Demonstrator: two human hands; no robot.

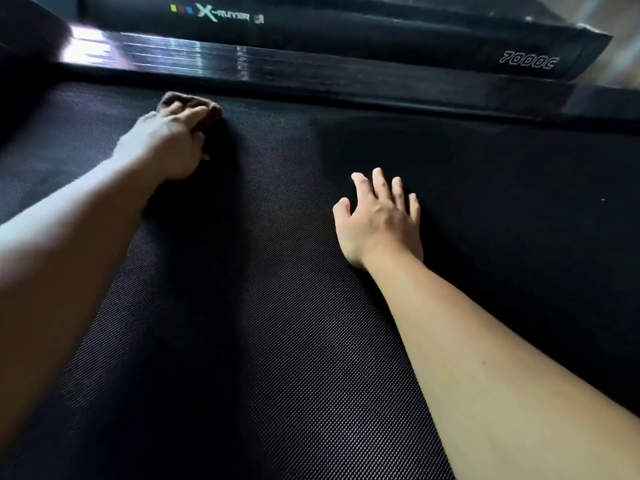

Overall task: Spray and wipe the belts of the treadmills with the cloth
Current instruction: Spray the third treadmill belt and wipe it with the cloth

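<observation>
A black textured treadmill belt (294, 306) fills most of the view. My left hand (169, 143) presses a dark brown cloth (194, 102) onto the belt near its far edge, fingers curled over the cloth. Most of the cloth is hidden under the hand. My right hand (381, 216) lies flat on the belt to the right, fingers spread, holding nothing. No spray bottle is in view.
A glossy black side rail (311, 74) runs along the far edge of the belt. Beyond it stands another black treadmill (346, 26), with the printed marks "X-Runner" and "7000C". A strip of pale floor (620, 15) shows at the top right.
</observation>
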